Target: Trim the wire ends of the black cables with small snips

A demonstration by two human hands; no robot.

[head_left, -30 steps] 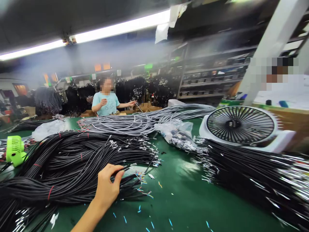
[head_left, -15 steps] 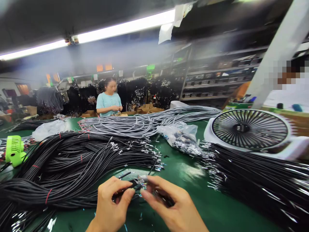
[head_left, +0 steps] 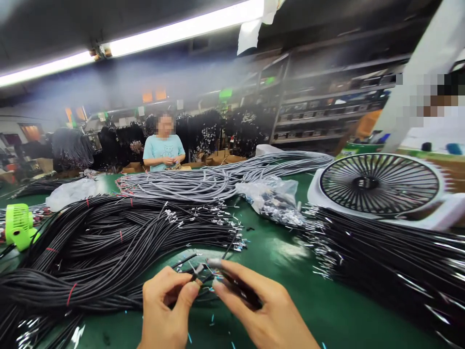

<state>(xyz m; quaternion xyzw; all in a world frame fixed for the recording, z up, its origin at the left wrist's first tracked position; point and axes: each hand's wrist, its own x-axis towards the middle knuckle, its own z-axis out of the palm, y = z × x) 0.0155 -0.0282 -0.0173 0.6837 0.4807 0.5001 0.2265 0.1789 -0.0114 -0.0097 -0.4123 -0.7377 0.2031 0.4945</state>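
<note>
My left hand (head_left: 169, 303) is closed in a pinch low in the middle of the view. Between its thumb and index finger is the end of a black cable, with a small silvery-grey piece (head_left: 199, 269) at its tip. Just to the right, my right hand (head_left: 259, 300) curls round a dark, long object (head_left: 244, 290) lying along its palm; its kind is mostly hidden. A grey cover (head_left: 214, 262) wraps the right index fingertip. Thin coloured wires (head_left: 217, 275) show between the two hands, close to the right fingertips.
Tied black cables (head_left: 119, 242) lie left, another black bundle (head_left: 392, 271) right. Behind are grey cables (head_left: 181, 186) and a plastic bag of small parts (head_left: 272, 198). A large fan (head_left: 378, 184) and small green fan (head_left: 18, 225) flank them. A co-worker (head_left: 164, 148) sits opposite.
My left fingers have drawn slightly down and left, so the silvery piece shows more clearly. The right fingers have spread a little. The view has shifted slightly.
</note>
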